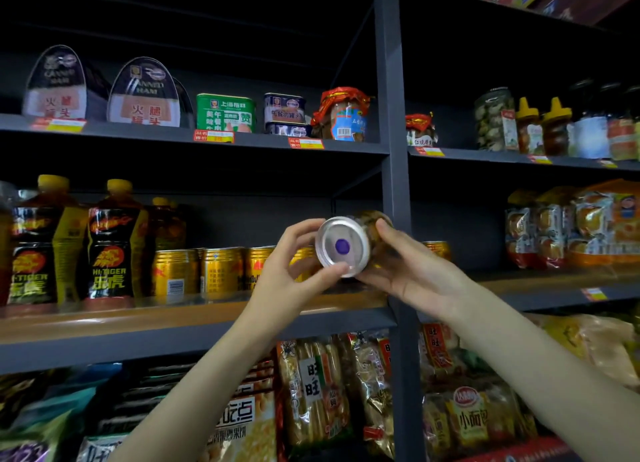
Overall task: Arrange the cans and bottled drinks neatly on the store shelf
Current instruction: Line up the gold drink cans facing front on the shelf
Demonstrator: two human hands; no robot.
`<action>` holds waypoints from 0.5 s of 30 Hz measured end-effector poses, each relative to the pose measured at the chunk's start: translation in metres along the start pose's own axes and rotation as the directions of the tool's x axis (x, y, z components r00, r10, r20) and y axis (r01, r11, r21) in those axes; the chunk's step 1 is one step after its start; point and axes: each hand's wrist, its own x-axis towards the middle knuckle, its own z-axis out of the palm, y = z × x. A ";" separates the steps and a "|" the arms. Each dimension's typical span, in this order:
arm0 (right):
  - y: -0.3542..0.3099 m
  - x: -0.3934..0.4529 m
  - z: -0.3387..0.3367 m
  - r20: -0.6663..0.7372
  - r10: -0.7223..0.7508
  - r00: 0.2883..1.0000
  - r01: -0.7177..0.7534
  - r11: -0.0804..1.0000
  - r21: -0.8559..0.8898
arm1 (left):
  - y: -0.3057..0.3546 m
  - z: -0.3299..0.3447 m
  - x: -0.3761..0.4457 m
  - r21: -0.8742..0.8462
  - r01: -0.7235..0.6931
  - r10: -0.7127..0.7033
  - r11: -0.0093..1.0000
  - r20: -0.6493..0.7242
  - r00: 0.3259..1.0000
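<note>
Nearest, below the hands, packets of snacks [311,389] crowd the lowest shelf. Both forearms reach up from there to a jar [349,245] held in the air in front of the middle shelf [194,317], close to the dark upright post [394,170]. The jar lies on its side with its silver lid, marked by a purple dot, facing the viewer. The left hand [287,267] curls its fingers over the top of the lid's rim while the thumb presses the lower rim. The right hand [412,264] wraps around the jar's body from the right, fingers bent over it.

Behind the hands, on the middle shelf, a row of gold cans [211,271] stands upright side by side, and one more gold can [438,250] shows right of the post. Further left stand tall Hi-Tiger bottles [110,239] with yellow caps. On the upper shelf, far back, sit tinned hams [142,94], a green tin [225,113] and a red-wrapped jar [343,115].
</note>
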 end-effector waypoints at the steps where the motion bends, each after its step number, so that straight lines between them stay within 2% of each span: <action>1: -0.001 0.001 -0.003 0.016 -0.086 0.996 0.087 0.993 -0.085 | -0.001 -0.002 0.000 -0.157 0.105 -0.104 0.982 0.013 0.994; 3: -0.005 0.000 -0.006 0.093 -0.270 0.958 0.286 0.900 -0.330 | -0.002 -0.004 0.003 -0.407 0.327 -0.317 0.853 0.094 0.944; 4: -0.006 -0.001 -0.006 0.154 -0.323 0.934 0.358 0.831 -0.425 | -0.002 -0.006 0.004 -0.432 0.389 -0.369 0.813 0.134 0.920; 6: -0.007 -0.003 -0.005 0.257 -0.339 0.905 0.425 0.758 -0.495 | -0.001 -0.006 0.005 -0.374 0.405 -0.365 0.835 0.175 0.914; 9: -0.007 -0.004 -0.004 0.286 -0.307 0.908 0.416 0.749 -0.515 | -0.004 -0.008 0.004 -0.261 0.286 -0.274 0.922 0.081 0.958; 11: -0.007 -0.004 -0.002 0.249 -0.282 0.927 0.375 0.749 -0.546 | -0.007 -0.011 0.004 -0.052 0.143 -0.145 0.988 -0.057 0.988; 13: -0.005 -0.005 -0.001 0.213 -0.246 0.945 0.321 0.817 -0.479 | -0.009 -0.013 0.003 0.143 0.004 0.014 0.990 -0.123 0.992; 15: -0.002 -0.005 0.001 0.190 -0.246 0.951 0.305 0.858 -0.413 | -0.012 -0.010 0.002 0.249 -0.097 0.126 0.964 -0.103 0.987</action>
